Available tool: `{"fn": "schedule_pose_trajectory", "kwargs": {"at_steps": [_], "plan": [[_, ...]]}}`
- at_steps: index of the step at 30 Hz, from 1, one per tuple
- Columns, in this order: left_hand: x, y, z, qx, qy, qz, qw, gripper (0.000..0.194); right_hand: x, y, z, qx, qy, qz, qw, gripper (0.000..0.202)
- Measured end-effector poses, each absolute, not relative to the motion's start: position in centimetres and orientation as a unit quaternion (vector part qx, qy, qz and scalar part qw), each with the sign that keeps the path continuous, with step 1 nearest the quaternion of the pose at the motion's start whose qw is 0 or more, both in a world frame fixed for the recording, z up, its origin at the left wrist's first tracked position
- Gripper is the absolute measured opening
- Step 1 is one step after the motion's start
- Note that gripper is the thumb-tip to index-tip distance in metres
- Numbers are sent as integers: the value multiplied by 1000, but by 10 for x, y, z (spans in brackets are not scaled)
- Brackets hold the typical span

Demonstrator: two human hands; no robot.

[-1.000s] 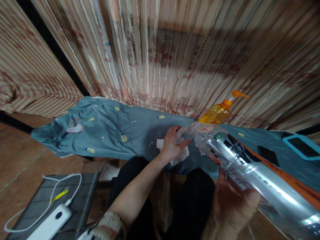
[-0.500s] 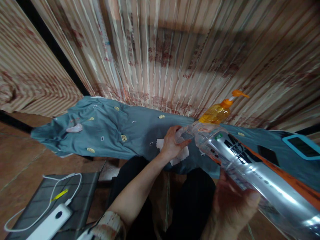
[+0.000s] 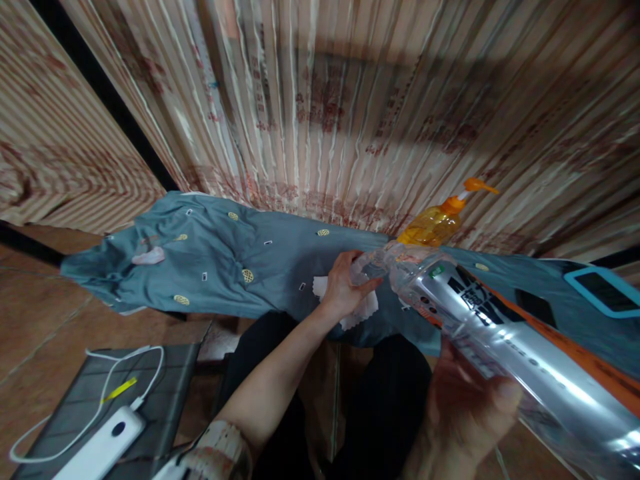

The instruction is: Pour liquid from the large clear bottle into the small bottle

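My right hand [image 3: 470, 420] grips a large clear plastic bottle [image 3: 500, 333] with a silver and orange label from below. The bottle is tilted, its neck toward the left. My left hand [image 3: 345, 287] is closed around a small clear plastic container [image 3: 370, 267], whose exact kind I cannot make out. The container meets the bottle's neck end; whether liquid passes between them is not visible. Below my left hand lies a white scalloped cloth [image 3: 363, 311]. Just behind the bottle's neck stands an orange pump bottle [image 3: 433, 225] with yellow liquid.
A grey-green patterned cloth [image 3: 280, 267] covers the narrow table. At its right lie a dark phone [image 3: 536, 307] and a blue-framed device [image 3: 605, 291]. A crumpled tissue [image 3: 149, 256] is at left. A white power bank [image 3: 105, 443] with cable rests on a stool [image 3: 170, 373]. A curtain [image 3: 320, 133] hangs behind.
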State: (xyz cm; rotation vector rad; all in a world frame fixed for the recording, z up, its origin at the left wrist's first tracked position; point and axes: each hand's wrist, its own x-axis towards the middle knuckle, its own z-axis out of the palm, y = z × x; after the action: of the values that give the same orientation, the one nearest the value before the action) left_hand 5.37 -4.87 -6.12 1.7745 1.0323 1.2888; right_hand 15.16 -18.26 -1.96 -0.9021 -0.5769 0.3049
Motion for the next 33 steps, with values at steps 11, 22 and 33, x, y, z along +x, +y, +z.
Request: {"fn": "schedule_pose_trajectory", "kwargs": {"at_steps": [11, 22, 33], "plan": [[54, -48, -62, 684, 404, 495, 352, 47, 152, -184, -23, -446, -268, 116, 846, 57], [53, -49, -60, 687, 400, 493, 354, 46, 152, -184, -21, -448, -261, 123, 846, 63], [54, -48, -62, 683, 401, 496, 356, 47, 153, -184, -20, -440, -287, 107, 845, 62]]}}
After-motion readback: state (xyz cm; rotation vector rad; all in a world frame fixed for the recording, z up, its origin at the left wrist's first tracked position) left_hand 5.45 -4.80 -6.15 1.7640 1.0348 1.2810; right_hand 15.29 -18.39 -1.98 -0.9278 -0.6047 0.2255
